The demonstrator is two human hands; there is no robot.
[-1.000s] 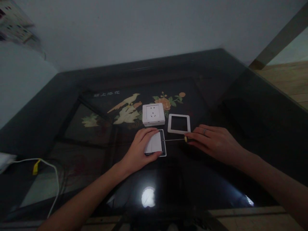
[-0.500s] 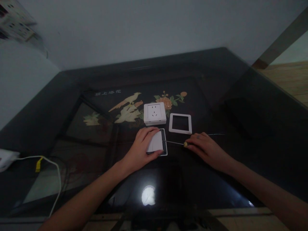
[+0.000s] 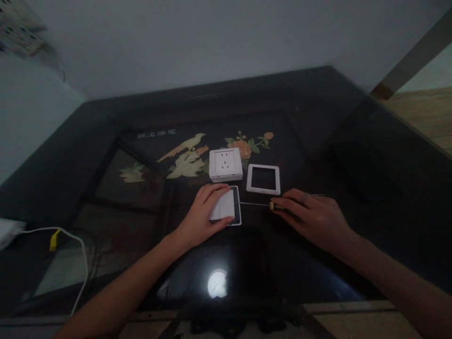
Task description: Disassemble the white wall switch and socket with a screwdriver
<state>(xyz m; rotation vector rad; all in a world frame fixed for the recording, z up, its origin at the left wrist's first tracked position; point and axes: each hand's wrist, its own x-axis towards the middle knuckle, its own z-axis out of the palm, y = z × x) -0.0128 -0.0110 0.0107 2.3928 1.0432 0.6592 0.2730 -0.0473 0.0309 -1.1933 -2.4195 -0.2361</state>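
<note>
My left hand (image 3: 203, 214) is wrapped over a wall socket (image 3: 223, 207) with its frame off, pressing it on the table with thumb and fingers at opposite edges. A dark inner border shows on the socket's right side. In my right hand (image 3: 314, 216) is a screwdriver (image 3: 254, 204) with a yellowish handle. Its long thin shaft points left, and the tip meets the socket's right inner edge. Behind the left hand stands a complete white socket (image 3: 226, 165) on its box. A loose white cover frame (image 3: 263, 190) lies just beyond the screwdriver.
The glossy dark table (image 3: 282, 263) bears an inlaid bird-and-flower picture. At the left lies a white cable (image 3: 82, 245) with a yellow tag (image 3: 53, 240), running from a white device (image 3: 9, 231). A wall (image 3: 197, 42) closes the far side.
My right hand has turned slightly and moved a bit right along the screwdriver, showing more of its handle. The left hand still holds the socket. The whole view has shifted slightly.
</note>
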